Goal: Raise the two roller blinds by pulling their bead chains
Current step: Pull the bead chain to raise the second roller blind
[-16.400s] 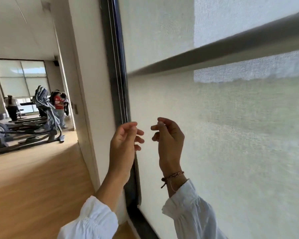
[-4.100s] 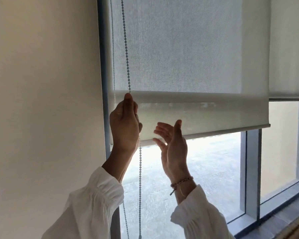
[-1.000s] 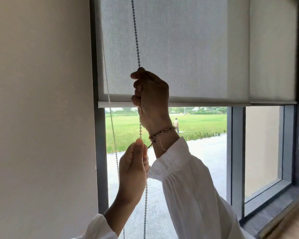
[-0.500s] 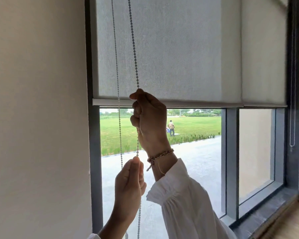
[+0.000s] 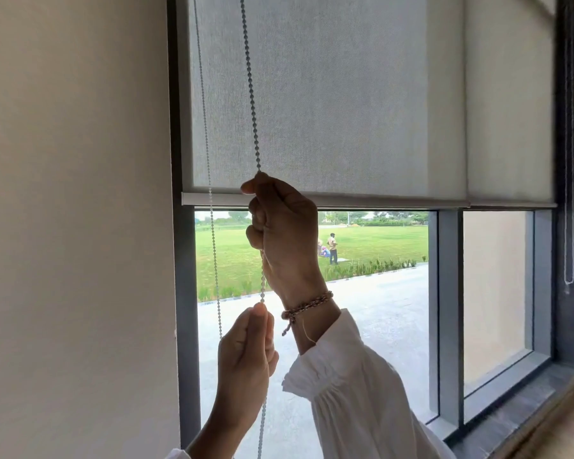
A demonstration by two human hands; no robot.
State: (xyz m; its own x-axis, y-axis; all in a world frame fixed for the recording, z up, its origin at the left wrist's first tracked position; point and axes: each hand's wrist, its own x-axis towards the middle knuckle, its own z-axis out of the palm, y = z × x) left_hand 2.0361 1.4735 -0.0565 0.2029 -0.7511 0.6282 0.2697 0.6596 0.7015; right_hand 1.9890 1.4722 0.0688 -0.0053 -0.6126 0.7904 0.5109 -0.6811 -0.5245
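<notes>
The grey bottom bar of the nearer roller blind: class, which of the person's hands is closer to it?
Right. The right hand grips the bead chain directly in front of the grey bottom bar; the left hand holds the chain well below it.

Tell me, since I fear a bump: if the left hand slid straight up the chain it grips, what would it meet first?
Probably the right hand, fisted on the same bead chain just above the left hand.

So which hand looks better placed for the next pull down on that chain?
Probably the right hand: it grips the bead chain high, level with the blind's bottom bar. The left hand already sits low.
</notes>
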